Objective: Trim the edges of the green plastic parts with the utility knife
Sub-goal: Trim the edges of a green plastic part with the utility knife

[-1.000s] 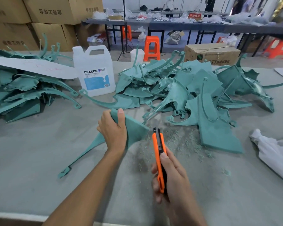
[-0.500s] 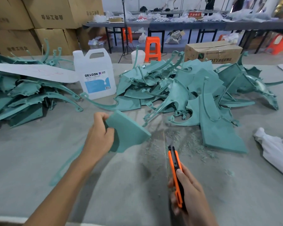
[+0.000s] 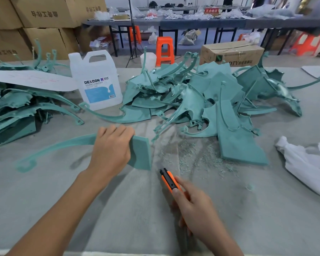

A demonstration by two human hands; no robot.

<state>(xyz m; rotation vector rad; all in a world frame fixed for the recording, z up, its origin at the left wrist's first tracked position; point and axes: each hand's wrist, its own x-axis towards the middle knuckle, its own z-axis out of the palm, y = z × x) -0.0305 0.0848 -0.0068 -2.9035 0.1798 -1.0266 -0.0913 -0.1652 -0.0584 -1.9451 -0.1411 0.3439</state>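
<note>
Gripping a flat teal-green plastic part (image 3: 141,154) in the head view, the left hand (image 3: 111,150) curls its fingers over the panel's far edge, with the back of the hand towards the camera. The part sits near the middle of the grey felt-covered table (image 3: 118,209). Its long curved arm sweeps left to a small looped end. Whether the panel rests on the felt or is lifted slightly cannot be told.

Just nearer and to the right of the panel's near right corner, the right hand (image 3: 194,206) is wrapped round an orange and black utility knife (image 3: 169,179), one fingertip pressed on its upper face. The knife's tip points far-left towards that corner and does not touch it. The blade itself cannot be made out.

Pale green shavings (image 3: 190,154) are scattered on the felt just beyond the knife. Farther off lies a large heap of matching green parts (image 3: 201,100), and a second heap (image 3: 13,108) fills the left edge, with a flat white sheet (image 3: 31,80) on top of it. Between the heaps stands a translucent white plastic jug with a blue label (image 3: 96,84). A crumpled white cloth (image 3: 307,163) lies at the right. Beyond the table are a brown cardboard box (image 3: 231,52) and an orange plastic stool (image 3: 164,48).
</note>
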